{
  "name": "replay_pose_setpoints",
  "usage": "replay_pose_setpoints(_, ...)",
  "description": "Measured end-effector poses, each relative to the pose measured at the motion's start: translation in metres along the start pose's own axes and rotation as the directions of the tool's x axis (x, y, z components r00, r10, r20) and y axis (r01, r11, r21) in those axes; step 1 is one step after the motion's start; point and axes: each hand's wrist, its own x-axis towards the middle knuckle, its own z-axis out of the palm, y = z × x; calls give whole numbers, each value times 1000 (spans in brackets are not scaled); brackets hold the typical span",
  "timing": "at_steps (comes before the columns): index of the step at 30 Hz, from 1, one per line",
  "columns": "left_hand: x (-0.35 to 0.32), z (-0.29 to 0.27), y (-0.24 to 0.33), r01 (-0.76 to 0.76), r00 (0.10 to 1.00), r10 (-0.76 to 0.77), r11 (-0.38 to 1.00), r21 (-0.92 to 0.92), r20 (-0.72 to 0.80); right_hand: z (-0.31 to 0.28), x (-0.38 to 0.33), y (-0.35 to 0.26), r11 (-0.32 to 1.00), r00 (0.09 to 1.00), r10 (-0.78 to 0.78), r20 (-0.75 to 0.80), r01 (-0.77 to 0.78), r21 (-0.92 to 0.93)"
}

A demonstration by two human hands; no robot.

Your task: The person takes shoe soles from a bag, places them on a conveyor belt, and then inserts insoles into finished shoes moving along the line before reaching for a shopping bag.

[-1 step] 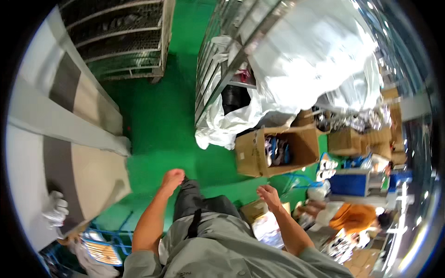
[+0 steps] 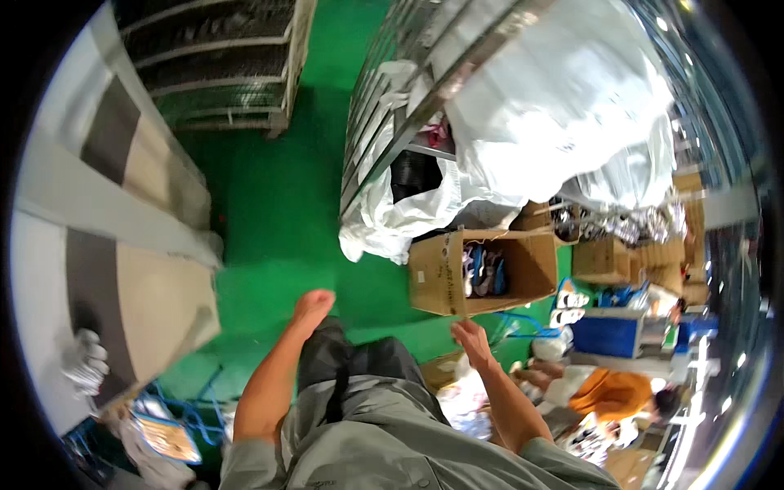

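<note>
My left hand [image 2: 314, 307] hangs in front of my dark trousers, above the green floor. Its fingers curl into a loose fist, and nothing shows in it. My right hand [image 2: 471, 336] is also loosely closed, with no object visible in its fingers. Just beyond it stands an open cardboard box [image 2: 433, 276]; whether the hand touches it I cannot tell. Inside the box, shoes in blue, grey and white [image 2: 487, 271] are packed at the left side.
A metal cage cart [image 2: 384, 167] with large white plastic bags [image 2: 555, 114] stands ahead to the right. Another rack [image 2: 282, 82] is at the far left. Pale panels [image 2: 163, 286] line my left. A person in orange [image 2: 604, 394] and more cardboard boxes [image 2: 604, 259] are at right.
The view has shifted slightly. My left hand sits a little farther to the right and higher against my body; both hands remain closed.
</note>
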Motion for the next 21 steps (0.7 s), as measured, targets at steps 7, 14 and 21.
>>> replay_pose_setpoints(7, 65, 154, 122, -403, 907, 411, 911, 89, -90, -4, 194, -110, 466, 824, -381, 420, 564, -682)
replay_pose_setpoints(14, 226, 176, 145, -530, 814, 485, 845, -70, -319, 57, 404, -95, -45, 501, -549, 669, 782, -622)
replay_pose_setpoints(21, 306, 202, 68, -109, 813, 126, 992, 65, -569, 86, 453, -49, 231, 708, -60, 703, 695, -681)
